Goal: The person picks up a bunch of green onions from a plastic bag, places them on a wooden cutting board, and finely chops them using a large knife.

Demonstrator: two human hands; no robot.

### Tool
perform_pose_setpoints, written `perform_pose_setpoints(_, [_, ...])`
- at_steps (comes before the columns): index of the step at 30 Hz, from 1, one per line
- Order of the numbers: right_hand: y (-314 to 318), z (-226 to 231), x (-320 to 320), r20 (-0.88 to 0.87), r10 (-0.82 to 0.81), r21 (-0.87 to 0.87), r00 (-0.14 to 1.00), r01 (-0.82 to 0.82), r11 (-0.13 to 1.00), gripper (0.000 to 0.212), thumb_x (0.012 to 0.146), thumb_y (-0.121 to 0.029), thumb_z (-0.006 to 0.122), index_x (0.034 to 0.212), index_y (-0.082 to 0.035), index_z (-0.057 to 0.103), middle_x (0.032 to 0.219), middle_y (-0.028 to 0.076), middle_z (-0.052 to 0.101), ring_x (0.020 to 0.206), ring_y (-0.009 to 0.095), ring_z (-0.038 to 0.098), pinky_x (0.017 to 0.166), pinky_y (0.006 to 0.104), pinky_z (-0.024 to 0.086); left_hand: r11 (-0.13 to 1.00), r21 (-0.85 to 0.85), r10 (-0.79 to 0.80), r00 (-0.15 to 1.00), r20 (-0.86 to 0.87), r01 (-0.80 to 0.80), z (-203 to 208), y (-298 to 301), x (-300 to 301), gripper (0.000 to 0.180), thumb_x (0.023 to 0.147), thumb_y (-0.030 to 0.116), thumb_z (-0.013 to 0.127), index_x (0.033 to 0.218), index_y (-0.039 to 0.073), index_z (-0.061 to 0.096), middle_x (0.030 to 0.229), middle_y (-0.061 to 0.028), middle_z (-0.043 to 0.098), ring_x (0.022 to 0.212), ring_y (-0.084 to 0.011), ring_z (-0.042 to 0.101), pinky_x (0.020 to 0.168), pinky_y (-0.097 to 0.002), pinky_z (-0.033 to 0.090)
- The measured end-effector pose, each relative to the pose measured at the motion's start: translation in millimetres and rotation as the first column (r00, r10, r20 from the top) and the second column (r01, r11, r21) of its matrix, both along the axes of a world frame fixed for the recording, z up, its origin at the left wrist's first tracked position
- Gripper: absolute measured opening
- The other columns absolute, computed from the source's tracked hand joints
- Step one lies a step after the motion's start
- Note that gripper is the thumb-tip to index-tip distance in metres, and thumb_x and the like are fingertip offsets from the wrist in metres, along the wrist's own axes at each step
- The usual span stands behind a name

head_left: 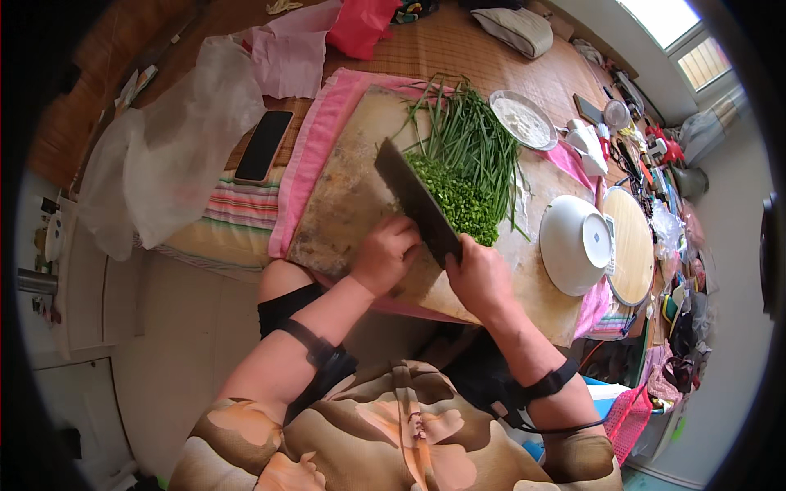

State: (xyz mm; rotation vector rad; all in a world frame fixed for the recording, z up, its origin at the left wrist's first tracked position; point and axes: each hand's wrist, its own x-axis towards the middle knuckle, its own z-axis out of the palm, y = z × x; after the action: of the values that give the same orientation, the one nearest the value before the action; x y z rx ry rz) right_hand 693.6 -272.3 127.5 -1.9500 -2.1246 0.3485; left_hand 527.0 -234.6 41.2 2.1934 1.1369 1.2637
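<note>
My right hand [481, 277] grips the handle of a cleaver [417, 201], whose wide dark blade slants up and to the left over the cutting board [344, 192]. Close by the blade's lower left side is my left hand [386, 255], its fingers curled together; whether they touch the blade or pinch anything is hidden. Right of the blade lies a heap of chopped green chives [463, 200]. Long uncut chives [475, 131] are spread behind and beside the heap, toward the far side of the board.
An upside-down white bowl [563, 254] rests on the board's right. Behind it stands a bowl of white powder [524, 119]. A round wooden board [630, 245] is farther right. Pink towel [296, 180] lies under the board; left are a phone [264, 146] and a plastic bag [176, 155].
</note>
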Motion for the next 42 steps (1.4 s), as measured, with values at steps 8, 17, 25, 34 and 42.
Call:
perform_pose_setpoints(8, [-19.2,28.1,2.4,0.074,0.058,-0.001,0.996,-0.058,0.998,0.010,0.082,-0.014,0.056,0.082,-0.004,0.053,0.065,0.021,0.061,0.065,0.041,0.061,0.062,0.0516,0.048,0.994,0.090,0.056,0.997,0.046,-0.060,-1.1,-2.2,0.5,0.010,0.068,0.003,0.069,0.075,0.006,0.063,0.087,-0.0096,0.058,0.086,-0.0310,0.056,0.074,-0.0393,0.049])
perform_pose_setpoints(17, [-12.2,25.7,4.0,0.148,0.069,-0.105,0.987,-0.053,0.993,0.014,0.083,-0.017,0.059,0.084,-0.004,0.054,0.064,0.020,0.061,0.063,0.041,0.061,0.061,0.0504,0.048,1.000,0.004,0.030,0.999,0.032,-0.030,2.2,-0.1,5.2,0.011,0.067,0.003,0.068,0.076,0.006,0.063,0.088,-0.0103,0.060,0.083,-0.0310,0.060,0.071,-0.0392,0.051])
perform_pose_setpoints(25, [-3.0,4.2,8.5,0.021,-0.015,0.005,1.000,0.015,1.000,0.016,0.084,-0.021,0.061,0.086,-0.006,0.054,0.068,0.020,0.062,0.067,0.042,0.061,0.061,0.0508,0.048,0.999,0.029,0.034,0.997,0.070,-0.037,0.3,4.8,12.2,0.010,0.069,0.003,0.067,0.077,0.006,0.063,0.091,-0.0127,0.059,0.086,-0.0327,0.059,0.073,-0.0398,0.050])
perform_pose_setpoints(34, [-14.5,22.5,5.9,0.111,0.049,-0.038,0.993,-0.045,0.998,0.017,0.083,-0.021,0.061,0.087,-0.005,0.056,0.068,0.020,0.062,0.066,0.041,0.061,0.061,0.0504,0.048,0.999,0.042,0.028,0.997,0.067,-0.030,-4.6,5.4,8.6,0.011,0.068,0.003,0.069,0.076,0.006,0.061,0.087,-0.0116,0.057,0.087,-0.0326,0.057,0.073,-0.0402,0.049])
perform_pose_setpoints(42, [-2.7,0.2,-10.1,0.146,0.095,0.002,0.985,-0.096,0.995,0.009,0.081,-0.014,0.056,0.084,-0.005,0.055,0.067,0.018,0.063,0.063,0.039,0.062,0.060,0.0493,0.049,0.998,0.005,0.070,0.997,0.035,-0.070,-6.6,7.6,4.8,0.008,0.069,0.008,0.068,0.075,0.008,0.062,0.086,-0.0087,0.059,0.086,-0.0287,0.058,0.073,-0.0387,0.050])
